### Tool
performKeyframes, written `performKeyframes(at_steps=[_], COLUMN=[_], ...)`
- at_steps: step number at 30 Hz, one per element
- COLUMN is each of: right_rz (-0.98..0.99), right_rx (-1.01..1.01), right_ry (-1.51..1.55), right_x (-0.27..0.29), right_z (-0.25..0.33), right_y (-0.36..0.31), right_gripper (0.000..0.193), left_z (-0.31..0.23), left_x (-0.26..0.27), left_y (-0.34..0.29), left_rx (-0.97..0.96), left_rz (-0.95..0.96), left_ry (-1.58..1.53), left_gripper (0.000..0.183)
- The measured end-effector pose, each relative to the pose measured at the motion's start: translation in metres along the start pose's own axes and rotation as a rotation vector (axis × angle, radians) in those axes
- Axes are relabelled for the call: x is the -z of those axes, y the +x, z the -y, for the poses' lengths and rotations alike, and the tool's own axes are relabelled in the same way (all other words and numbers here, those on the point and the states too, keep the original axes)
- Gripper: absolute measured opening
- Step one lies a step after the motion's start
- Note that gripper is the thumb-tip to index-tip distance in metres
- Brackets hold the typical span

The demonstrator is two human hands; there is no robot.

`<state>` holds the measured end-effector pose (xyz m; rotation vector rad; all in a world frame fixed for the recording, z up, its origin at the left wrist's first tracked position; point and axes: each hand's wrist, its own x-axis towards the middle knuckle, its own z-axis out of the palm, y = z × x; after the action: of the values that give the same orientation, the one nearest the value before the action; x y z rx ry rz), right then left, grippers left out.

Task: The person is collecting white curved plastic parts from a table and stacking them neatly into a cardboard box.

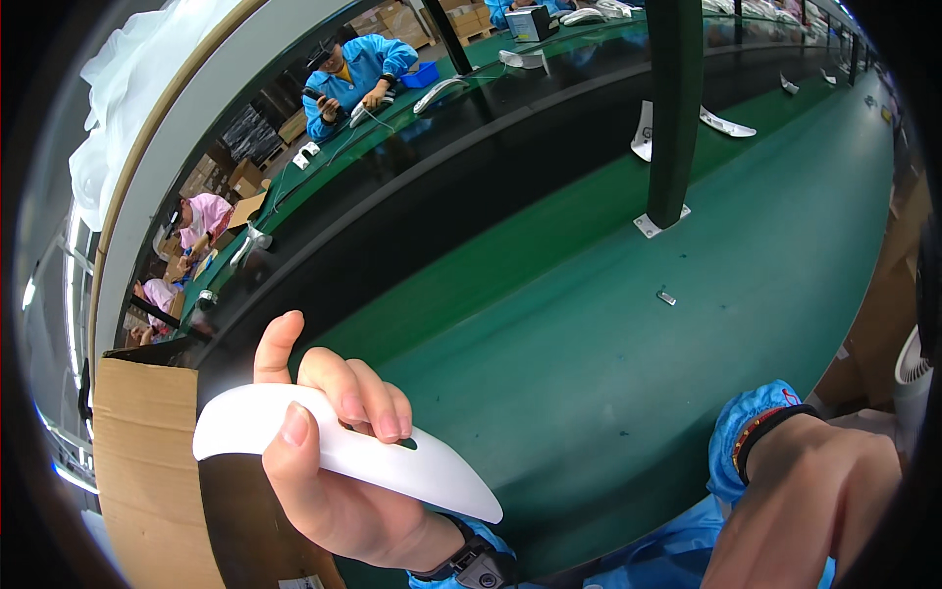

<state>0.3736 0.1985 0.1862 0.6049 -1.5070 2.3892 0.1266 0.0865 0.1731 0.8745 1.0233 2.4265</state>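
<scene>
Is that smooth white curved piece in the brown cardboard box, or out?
Out: the smooth white curved piece is held in the left hand, thumb and fingertips against its near face.

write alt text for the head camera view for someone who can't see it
A person's left hand holds a smooth, curved white part near a cardboard box; the right hand is at lower right, fingers out of view. Beyond the green work surface, a co-worker in blue and others in pink are visible.
</scene>
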Motion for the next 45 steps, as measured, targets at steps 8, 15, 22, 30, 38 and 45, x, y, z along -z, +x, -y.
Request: performKeyframes(at_steps=[8,15,22,30,38,45], right_rz=[0.065,0.239,0.37,-0.661,-0.146,-0.001], right_rx=[-0.033,0.121,0.278,0.082,-0.416,-0.659], right_ry=[0.086,0.134,0.21,-0.748,-1.695,-2.459], right_x=[0.006,0.022,0.035,0.103,0.106,0.111], right_z=[0.0,-0.011,-0.017,-0.058,-0.058,0.118], right_y=[0.041,0.048,0.047,0.063,-0.094,-0.193], right_gripper=[0.014,0.013,0.016,0.018,0.01,0.01], left_z=[0.0,0.008,0.006,0.003,-0.008,-0.01], left_x=[-0.003,-0.008,-0.01,-0.013,-0.013,0.012], left_y=[0.0,0.0,0.005,-0.005,-0.003,0.011], left_rx=[-0.001,0.012,-0.004,0.002,-0.084,-0.069], left_rz=[-0.015,-0.022,-0.02,-0.038,0.042,0.185], left_ry=[0.02,0.001,0.006,-0.03,-0.064,-0.067], left_gripper=[0.06,0.061,0.063,0.062,0.058,0.068])
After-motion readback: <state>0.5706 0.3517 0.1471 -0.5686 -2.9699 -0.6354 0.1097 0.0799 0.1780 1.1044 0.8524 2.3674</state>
